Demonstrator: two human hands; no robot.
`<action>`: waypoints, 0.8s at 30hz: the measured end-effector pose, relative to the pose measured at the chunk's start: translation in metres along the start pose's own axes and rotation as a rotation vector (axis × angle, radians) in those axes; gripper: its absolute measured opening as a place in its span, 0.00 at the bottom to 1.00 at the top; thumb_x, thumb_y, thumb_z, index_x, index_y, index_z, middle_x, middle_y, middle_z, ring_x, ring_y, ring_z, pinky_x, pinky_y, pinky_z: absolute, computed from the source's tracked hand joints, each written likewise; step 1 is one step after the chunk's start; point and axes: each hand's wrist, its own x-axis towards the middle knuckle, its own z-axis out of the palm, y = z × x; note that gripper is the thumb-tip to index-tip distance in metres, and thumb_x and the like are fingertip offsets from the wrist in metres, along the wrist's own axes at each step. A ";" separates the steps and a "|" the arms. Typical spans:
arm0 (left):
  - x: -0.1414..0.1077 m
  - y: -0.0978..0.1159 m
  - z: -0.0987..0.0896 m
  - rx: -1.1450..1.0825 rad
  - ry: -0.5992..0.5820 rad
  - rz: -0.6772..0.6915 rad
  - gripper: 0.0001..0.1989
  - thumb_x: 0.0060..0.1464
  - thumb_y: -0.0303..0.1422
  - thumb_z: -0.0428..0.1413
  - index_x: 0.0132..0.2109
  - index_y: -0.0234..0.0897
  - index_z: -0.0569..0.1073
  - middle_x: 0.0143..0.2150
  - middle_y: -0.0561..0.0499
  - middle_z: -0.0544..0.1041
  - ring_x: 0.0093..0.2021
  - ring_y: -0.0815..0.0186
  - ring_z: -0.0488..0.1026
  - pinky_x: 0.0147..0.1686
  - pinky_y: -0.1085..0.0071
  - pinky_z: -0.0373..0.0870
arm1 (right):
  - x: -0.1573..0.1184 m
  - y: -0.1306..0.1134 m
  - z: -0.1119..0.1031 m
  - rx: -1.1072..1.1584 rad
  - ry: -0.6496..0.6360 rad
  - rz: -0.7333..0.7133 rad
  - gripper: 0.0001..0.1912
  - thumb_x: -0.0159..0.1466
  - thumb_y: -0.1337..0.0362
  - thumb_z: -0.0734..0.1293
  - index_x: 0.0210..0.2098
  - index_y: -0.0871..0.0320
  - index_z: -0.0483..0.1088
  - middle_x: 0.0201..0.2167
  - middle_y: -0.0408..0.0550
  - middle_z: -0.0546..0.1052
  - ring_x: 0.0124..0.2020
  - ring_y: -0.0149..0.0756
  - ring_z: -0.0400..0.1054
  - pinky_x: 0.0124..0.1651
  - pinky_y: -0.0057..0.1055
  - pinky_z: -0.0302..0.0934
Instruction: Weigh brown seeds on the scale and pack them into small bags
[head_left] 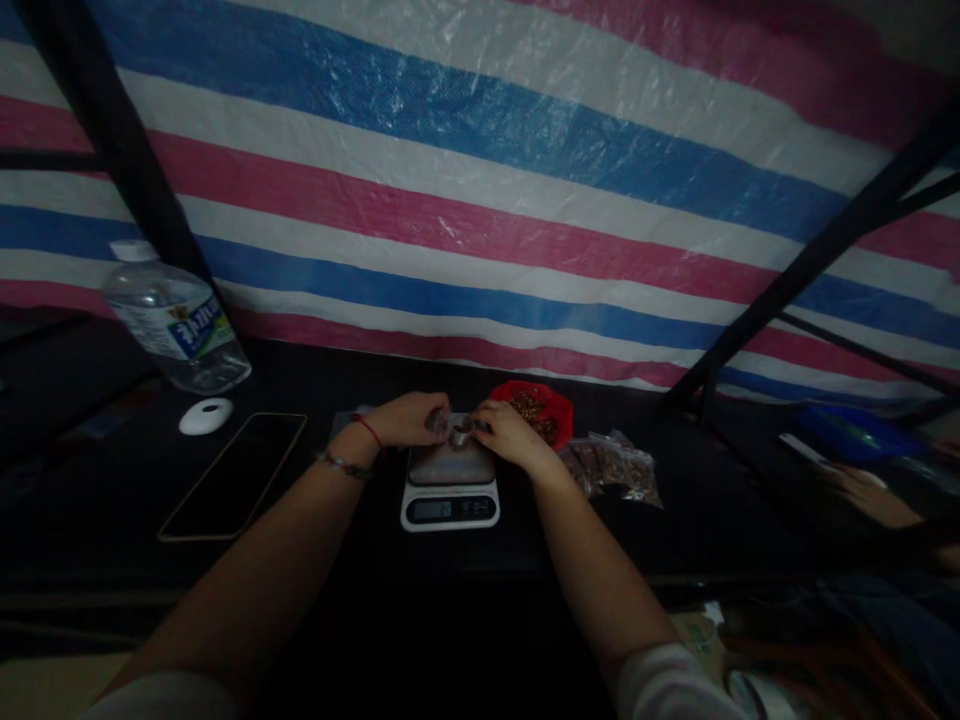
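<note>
A white kitchen scale (450, 510) with a lit display sits in front of me. Over its metal pan, a small clear plastic bag (459, 432) is between my hands; what is inside it is too dim to make out. My left hand (416, 418) is closed on the bag's left side, a red string and a beaded bracelet on its wrist. From the other side, the fingers of my right hand (506, 430) pinch the bag. Right behind that hand stands a red bag (556, 405) of small brass-coloured pieces. Flat clear plastic (346, 425) lies partly hidden beside my left hand.
Several filled zip bags (619, 468) lie to the right. At left are a phone (236, 475), a white mouse-like object (206, 415) and a clear bottle (176, 320). Black frame bars (810, 260) flank a striped sheet (480, 230). Another person's hand (874, 495) is far right.
</note>
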 end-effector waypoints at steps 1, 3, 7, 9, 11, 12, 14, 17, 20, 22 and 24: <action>0.000 0.000 0.000 0.001 0.001 0.005 0.13 0.47 0.40 0.55 0.38 0.38 0.69 0.34 0.51 0.74 0.32 0.65 0.70 0.29 0.72 0.59 | 0.001 0.001 0.001 -0.013 -0.006 -0.011 0.09 0.60 0.71 0.66 0.39 0.60 0.76 0.38 0.50 0.75 0.43 0.36 0.67 0.50 0.33 0.59; 0.001 0.000 0.001 0.003 -0.003 0.012 0.13 0.47 0.40 0.55 0.38 0.38 0.69 0.34 0.51 0.74 0.32 0.65 0.70 0.29 0.72 0.59 | 0.002 0.001 0.004 -0.035 -0.003 -0.021 0.09 0.60 0.73 0.66 0.37 0.60 0.77 0.36 0.49 0.76 0.41 0.36 0.67 0.50 0.32 0.59; 0.001 -0.002 0.001 0.003 -0.003 0.008 0.13 0.47 0.40 0.55 0.38 0.38 0.69 0.34 0.51 0.73 0.32 0.65 0.69 0.29 0.72 0.58 | 0.002 0.002 0.007 -0.052 0.026 -0.007 0.08 0.59 0.73 0.66 0.35 0.60 0.77 0.33 0.50 0.76 0.40 0.37 0.68 0.48 0.33 0.60; 0.001 -0.002 0.001 0.004 0.005 0.007 0.13 0.47 0.40 0.55 0.38 0.38 0.68 0.34 0.51 0.73 0.32 0.65 0.68 0.29 0.72 0.58 | 0.001 0.003 0.007 -0.041 0.042 0.014 0.09 0.59 0.74 0.66 0.35 0.59 0.77 0.34 0.50 0.76 0.40 0.37 0.68 0.48 0.33 0.60; 0.000 -0.003 0.001 0.004 0.006 0.006 0.12 0.47 0.39 0.55 0.38 0.38 0.68 0.34 0.51 0.73 0.32 0.65 0.68 0.29 0.72 0.58 | 0.001 0.004 0.005 -0.018 0.063 0.043 0.09 0.59 0.74 0.66 0.35 0.59 0.77 0.35 0.50 0.77 0.40 0.37 0.68 0.48 0.33 0.60; 0.000 -0.003 0.001 0.003 0.005 0.004 0.12 0.46 0.39 0.55 0.38 0.38 0.68 0.34 0.51 0.73 0.32 0.65 0.68 0.29 0.72 0.58 | 0.000 0.004 0.003 -0.001 0.082 0.056 0.09 0.58 0.74 0.66 0.35 0.59 0.77 0.35 0.50 0.77 0.40 0.37 0.68 0.49 0.34 0.60; 0.000 -0.004 0.001 -0.004 0.006 0.000 0.12 0.45 0.37 0.55 0.38 0.38 0.68 0.34 0.51 0.73 0.32 0.65 0.68 0.29 0.72 0.58 | 0.000 0.003 0.000 0.047 0.146 0.067 0.08 0.58 0.73 0.67 0.34 0.59 0.77 0.34 0.49 0.77 0.40 0.37 0.69 0.49 0.34 0.60; 0.001 -0.004 0.001 -0.022 0.011 0.010 0.12 0.44 0.36 0.55 0.38 0.38 0.68 0.34 0.51 0.73 0.32 0.65 0.69 0.29 0.72 0.59 | 0.000 -0.004 -0.005 0.135 0.287 0.070 0.06 0.59 0.71 0.68 0.33 0.57 0.77 0.34 0.48 0.77 0.40 0.36 0.69 0.48 0.34 0.60; 0.001 -0.005 0.002 -0.023 0.013 0.009 0.11 0.44 0.36 0.55 0.37 0.38 0.68 0.34 0.52 0.73 0.31 0.66 0.68 0.29 0.73 0.58 | 0.002 -0.014 -0.005 0.205 0.346 0.055 0.06 0.60 0.71 0.67 0.34 0.56 0.76 0.34 0.47 0.78 0.39 0.36 0.69 0.47 0.34 0.61; 0.001 -0.006 0.003 -0.026 0.015 0.006 0.11 0.44 0.36 0.55 0.37 0.38 0.68 0.33 0.52 0.73 0.31 0.66 0.68 0.29 0.73 0.58 | 0.002 -0.018 -0.004 0.223 0.326 0.034 0.06 0.60 0.71 0.67 0.34 0.56 0.76 0.33 0.46 0.78 0.38 0.36 0.69 0.47 0.35 0.60; 0.001 -0.007 0.004 -0.030 0.016 0.012 0.11 0.45 0.35 0.55 0.38 0.38 0.68 0.34 0.52 0.73 0.32 0.66 0.68 0.29 0.73 0.59 | 0.002 -0.019 -0.003 0.222 0.321 0.027 0.06 0.60 0.71 0.66 0.34 0.56 0.76 0.33 0.46 0.78 0.38 0.36 0.69 0.47 0.34 0.60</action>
